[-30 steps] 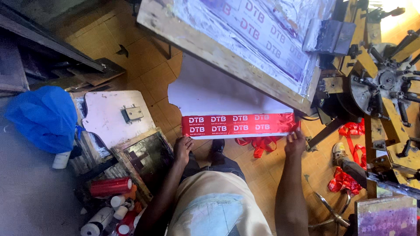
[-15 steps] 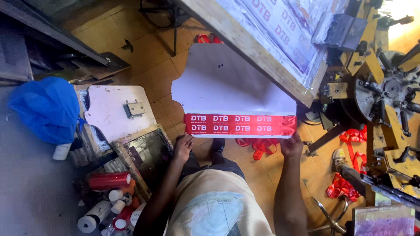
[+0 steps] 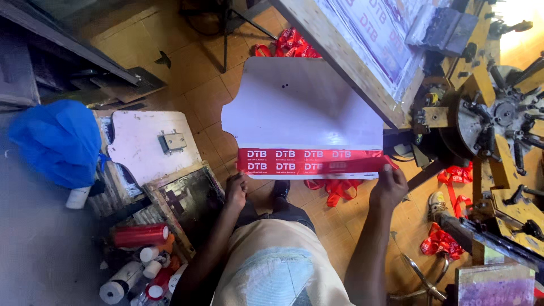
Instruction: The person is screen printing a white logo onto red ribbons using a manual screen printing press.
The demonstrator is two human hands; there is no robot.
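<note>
At the far left a blue bag point(image 3: 56, 141) lies beside a white board point(image 3: 148, 146), with a red can point(image 3: 140, 234) below. The left hand point(image 3: 236, 191) pinches the left end of the red ribbon point(image 3: 311, 161), which lies stretched along the near edge of the white platen point(image 3: 300, 107). The right hand point(image 3: 389, 186) grips the ribbon's right end. The ribbon seems to be being positioned on the platen; next calls for keeping it straight and flat. The raised screen frame point(image 3: 362, 62) tilts above right.
</note>
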